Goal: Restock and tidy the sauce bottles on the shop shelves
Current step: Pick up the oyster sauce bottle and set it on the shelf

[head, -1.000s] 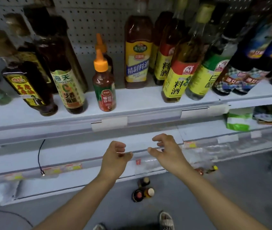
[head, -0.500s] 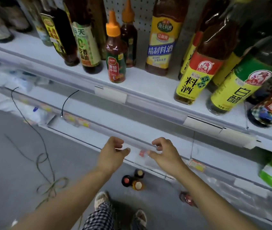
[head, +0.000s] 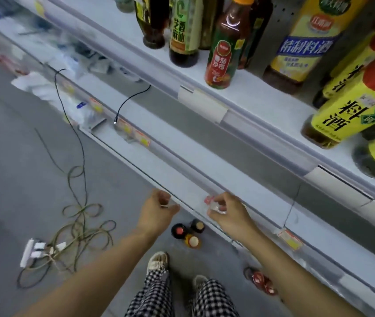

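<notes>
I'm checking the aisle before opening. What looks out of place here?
Three bottles stand on the floor below the shelf, not stocked. A tangled cable and power strip lie loose on the floor nearby.

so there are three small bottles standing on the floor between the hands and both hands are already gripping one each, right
Not quite. The three small bottles do stand on the floor below the gap between the hands, but neither hand grips one. In the head view the left hand and right hand hang above them with curled fingers, at the edge of the lower shelf.
</notes>
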The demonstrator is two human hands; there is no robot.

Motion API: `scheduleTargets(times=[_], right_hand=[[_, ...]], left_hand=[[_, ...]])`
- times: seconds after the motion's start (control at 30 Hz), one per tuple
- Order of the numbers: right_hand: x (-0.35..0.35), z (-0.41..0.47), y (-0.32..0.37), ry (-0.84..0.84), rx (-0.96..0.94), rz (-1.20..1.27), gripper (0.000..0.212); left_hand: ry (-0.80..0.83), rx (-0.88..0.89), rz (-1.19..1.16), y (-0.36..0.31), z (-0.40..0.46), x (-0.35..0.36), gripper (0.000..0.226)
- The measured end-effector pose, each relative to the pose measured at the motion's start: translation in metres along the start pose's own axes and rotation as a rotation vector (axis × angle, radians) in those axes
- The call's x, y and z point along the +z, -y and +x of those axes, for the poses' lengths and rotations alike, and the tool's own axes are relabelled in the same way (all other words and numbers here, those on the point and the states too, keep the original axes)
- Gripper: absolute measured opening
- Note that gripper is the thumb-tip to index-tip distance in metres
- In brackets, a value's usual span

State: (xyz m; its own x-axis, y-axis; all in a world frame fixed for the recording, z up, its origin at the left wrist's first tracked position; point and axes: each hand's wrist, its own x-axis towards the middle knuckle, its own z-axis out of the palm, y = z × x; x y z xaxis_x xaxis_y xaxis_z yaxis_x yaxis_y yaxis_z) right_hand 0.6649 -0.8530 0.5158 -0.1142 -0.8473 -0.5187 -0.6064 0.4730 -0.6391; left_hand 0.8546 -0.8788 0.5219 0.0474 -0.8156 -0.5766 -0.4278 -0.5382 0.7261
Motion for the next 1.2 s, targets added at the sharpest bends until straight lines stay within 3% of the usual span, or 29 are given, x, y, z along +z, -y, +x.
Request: scheduleTargets(times=[0.23, 0.37, 0.57, 0.93, 1.2], right_hand=[[0.023, 0.039, -0.035, 0.173, -0.060, -0.176, 0.031], [0.028, 0.049, -0.061, 0.284, -0.127, -0.253, 0.036], [0.046, 0.058, -0.116, 0.394, -0.160, -0.362, 0.039], [0.123, 0.109, -0.246, 0.431, -0.077, -0.467, 0.039], [0.183, 0.175, -0.322, 0.318, -0.021, -0.423, 0.049]], left_hand=[[-0.176, -0.150, -0.142, 0.049, -0.007, 0.029, 0.031], [-0.324, -0.245, -0.261, 0.074, -0.019, 0.071, 0.029], [-0.406, -0.377, -0.382, 0.124, -0.032, 0.140, 0.030], [-0.356, -0.469, -0.343, 0.239, 0.024, 0.221, 0.036], [-0.232, -0.354, -0.255, 0.327, 0.094, 0.280, 0.047]])
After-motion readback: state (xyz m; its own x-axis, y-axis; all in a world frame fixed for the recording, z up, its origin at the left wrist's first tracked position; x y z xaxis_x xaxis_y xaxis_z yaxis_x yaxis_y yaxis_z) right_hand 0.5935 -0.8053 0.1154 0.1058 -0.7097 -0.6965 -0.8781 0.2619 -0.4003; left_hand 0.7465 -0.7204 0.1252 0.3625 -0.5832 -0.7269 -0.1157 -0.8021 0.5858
